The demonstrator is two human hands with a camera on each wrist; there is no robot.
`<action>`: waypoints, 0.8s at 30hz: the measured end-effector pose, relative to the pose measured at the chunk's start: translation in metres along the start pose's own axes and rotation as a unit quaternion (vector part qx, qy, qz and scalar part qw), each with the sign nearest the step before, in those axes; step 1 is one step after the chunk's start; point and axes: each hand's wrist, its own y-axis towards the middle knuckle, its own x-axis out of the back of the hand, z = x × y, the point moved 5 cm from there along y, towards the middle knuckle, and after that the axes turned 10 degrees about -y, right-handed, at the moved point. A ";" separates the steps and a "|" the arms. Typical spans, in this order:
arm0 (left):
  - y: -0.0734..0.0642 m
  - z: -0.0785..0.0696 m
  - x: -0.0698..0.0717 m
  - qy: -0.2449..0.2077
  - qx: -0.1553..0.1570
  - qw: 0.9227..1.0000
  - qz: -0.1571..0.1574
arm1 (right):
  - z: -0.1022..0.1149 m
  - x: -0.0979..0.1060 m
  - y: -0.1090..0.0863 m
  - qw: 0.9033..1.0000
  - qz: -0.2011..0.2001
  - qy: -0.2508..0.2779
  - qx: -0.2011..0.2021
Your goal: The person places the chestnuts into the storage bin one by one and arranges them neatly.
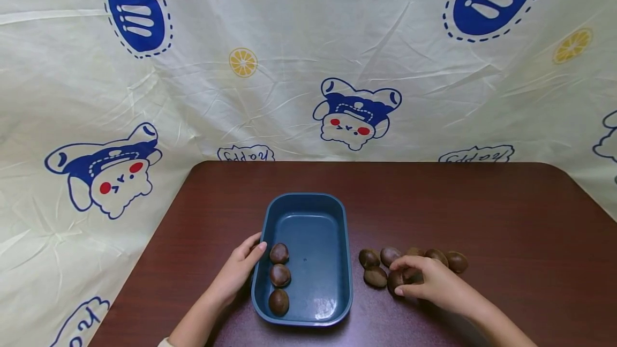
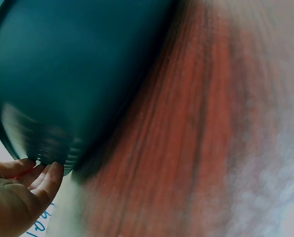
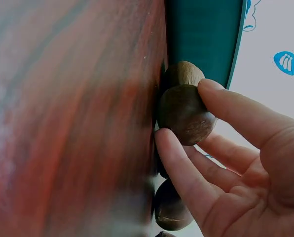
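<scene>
A blue rectangular tray (image 1: 315, 261) stands on the table with three brown chestnuts (image 1: 280, 276) in a column along its left inner side. My left hand (image 1: 236, 269) grips the tray's left side, the thumb over the rim and the fingers against the outer wall. In the left wrist view, fingertips (image 2: 51, 177) touch the tray wall. To the right of the tray, my right hand (image 1: 436, 281) pinches a chestnut (image 3: 186, 116) between thumb and finger, low at the table. Several other chestnuts (image 1: 376, 277) lie around that hand, some partly hidden behind it.
The dark reddish-brown table (image 1: 231, 191) has rounded far corners. Behind it hangs a pale cloth (image 1: 289, 106) printed with blue cartoon figures and orange slices. Loose chestnuts (image 1: 456, 262) extend to the right beyond my right hand's fingers.
</scene>
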 end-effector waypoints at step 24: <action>0.000 0.000 0.000 0.006 0.000 1.000 -0.003 | 0.029 0.019 0.021 0.999 -0.051 -0.013 0.006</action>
